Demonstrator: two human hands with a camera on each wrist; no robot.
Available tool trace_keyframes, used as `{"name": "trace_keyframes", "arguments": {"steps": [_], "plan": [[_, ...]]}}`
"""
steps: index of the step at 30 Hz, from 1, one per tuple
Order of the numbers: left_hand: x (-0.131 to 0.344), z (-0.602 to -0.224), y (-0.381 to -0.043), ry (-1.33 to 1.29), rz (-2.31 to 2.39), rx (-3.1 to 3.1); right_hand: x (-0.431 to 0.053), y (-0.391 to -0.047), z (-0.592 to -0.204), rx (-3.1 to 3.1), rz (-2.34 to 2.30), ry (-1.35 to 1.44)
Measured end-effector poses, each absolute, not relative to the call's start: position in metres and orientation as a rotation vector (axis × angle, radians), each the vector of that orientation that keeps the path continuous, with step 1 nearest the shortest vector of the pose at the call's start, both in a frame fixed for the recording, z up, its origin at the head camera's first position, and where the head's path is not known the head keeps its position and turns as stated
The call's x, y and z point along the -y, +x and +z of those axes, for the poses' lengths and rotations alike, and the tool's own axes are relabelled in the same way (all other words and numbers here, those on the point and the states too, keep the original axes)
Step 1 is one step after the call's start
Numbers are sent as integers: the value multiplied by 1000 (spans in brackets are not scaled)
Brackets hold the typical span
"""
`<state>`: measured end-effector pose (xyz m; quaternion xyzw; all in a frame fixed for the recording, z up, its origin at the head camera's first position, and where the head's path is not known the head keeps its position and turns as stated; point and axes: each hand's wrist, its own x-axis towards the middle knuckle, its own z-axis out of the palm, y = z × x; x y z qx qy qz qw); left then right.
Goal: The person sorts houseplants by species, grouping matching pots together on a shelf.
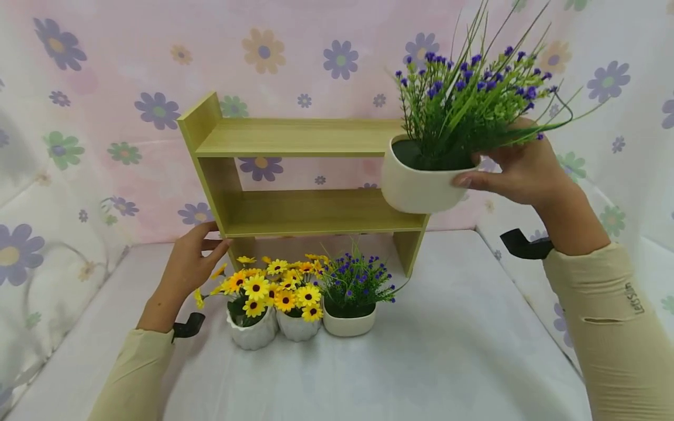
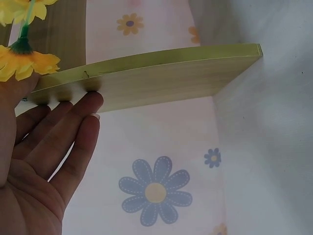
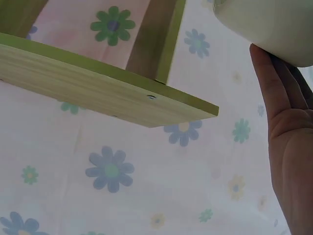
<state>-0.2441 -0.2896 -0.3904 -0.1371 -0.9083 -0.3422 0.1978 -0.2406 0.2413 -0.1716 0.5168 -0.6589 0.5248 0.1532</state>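
Observation:
My right hand [image 1: 532, 172] grips the rim of a white oval pot [image 1: 421, 187] by its right side, thumb in front. Purple flowers and long grass blades [image 1: 468, 105] fill it. The pot is held up before the right end of a wooden shelf [image 1: 300, 140] and hides part of it. In the right wrist view, fingers [image 3: 276, 83] lie against the pot's underside [image 3: 274, 29]. My left hand [image 1: 186, 266] holds the shelf's left side panel [image 2: 146, 78], fingertips on its outer face and thumb at the front edge.
Before the shelf, two white pots [image 1: 253, 330] of yellow flowers [image 1: 255, 287] and a white oval pot [image 1: 350, 325] of purple flowers stand in a row on the white table [image 1: 421, 374]. Some yellow petals overlap the left hand's side. A flower-printed cloth [image 1: 310, 58] hangs behind.

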Motion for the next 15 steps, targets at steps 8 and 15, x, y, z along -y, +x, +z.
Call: {"name": "trace_keyframes", "arguments": {"steps": [8, 15], "plan": [[290, -391, -247, -391, -958, 2534, -232, -271, -140, 1991, 1628, 1186], [290, -392, -247, -385, -955, 2540, -230, -303, -138, 2232, 1530, 910]]}}
